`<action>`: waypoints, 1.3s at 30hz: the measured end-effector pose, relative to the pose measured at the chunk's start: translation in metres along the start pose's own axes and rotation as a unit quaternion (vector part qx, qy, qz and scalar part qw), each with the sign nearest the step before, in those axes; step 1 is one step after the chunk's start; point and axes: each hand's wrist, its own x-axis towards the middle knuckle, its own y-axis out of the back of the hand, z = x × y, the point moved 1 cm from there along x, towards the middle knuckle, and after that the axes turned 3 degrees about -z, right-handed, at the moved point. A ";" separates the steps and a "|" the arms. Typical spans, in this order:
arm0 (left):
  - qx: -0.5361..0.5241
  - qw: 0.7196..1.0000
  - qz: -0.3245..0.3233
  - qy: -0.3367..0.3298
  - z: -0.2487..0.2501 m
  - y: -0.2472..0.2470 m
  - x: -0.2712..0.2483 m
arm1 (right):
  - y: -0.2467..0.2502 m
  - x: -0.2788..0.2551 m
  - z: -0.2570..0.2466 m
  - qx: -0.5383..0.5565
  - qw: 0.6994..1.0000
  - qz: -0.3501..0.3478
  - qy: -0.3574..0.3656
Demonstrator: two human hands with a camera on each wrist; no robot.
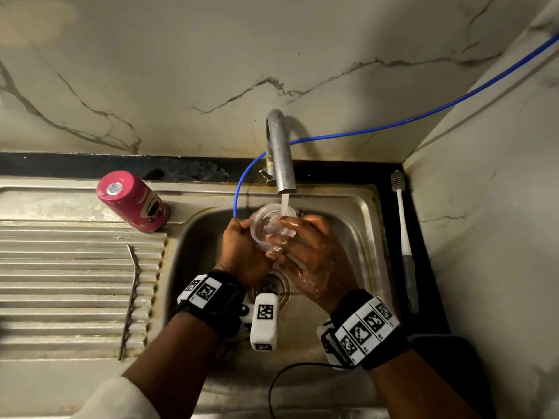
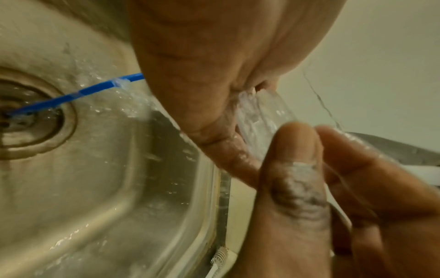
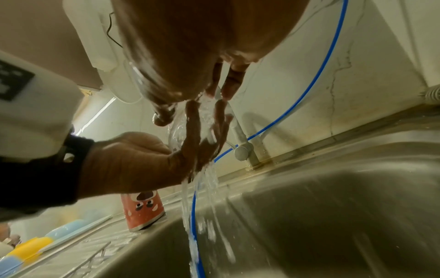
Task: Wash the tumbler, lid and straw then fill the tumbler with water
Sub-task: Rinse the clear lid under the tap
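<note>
**Clear lid under the running tap, held by both hands**

The clear lid (image 1: 273, 226) is over the middle of the sink basin (image 1: 357, 237), directly under the spout of the tap (image 1: 279, 152), and the water stream (image 1: 285, 204) falls on it. The left hand (image 1: 242, 249) grips the lid at its left edge with curled fingers. The right hand (image 1: 311, 255) is wet; its fingers curve around the right edge and touch the inside of the lid. From the right wrist view, water runs off the lid down into the basin.

The pink tumbler (image 1: 133, 201) stands upside down on the draining board (image 1: 60, 267), just beside the left rim of the basin and well apart from the hands. The metal straw (image 1: 130, 300) lies along the ribs of the board, near the basin edge.

A blue hose (image 1: 393, 124) comes from the right wall, passes behind the tap and goes down into the basin just left of the lid. A bottle brush (image 1: 403, 225) lies on the dark ledge at the right of the sink. The right half of the basin is open; the left side is narrow between hose and rim
</note>
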 end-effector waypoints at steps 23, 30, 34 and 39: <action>0.160 0.986 0.040 -0.030 0.003 -0.014 -0.005 | -0.013 0.019 0.022 0.190 0.951 0.079 -0.229; 0.299 0.950 0.032 -0.086 -0.007 -0.012 -0.007 | -0.009 0.006 0.022 0.279 0.891 0.085 -0.347; 0.404 0.904 0.047 -0.131 -0.010 -0.009 -0.005 | -0.020 0.008 0.029 0.299 0.838 0.094 -0.447; 0.474 0.860 0.060 -0.179 -0.007 -0.004 -0.010 | -0.022 0.019 0.026 0.350 0.784 0.068 -0.507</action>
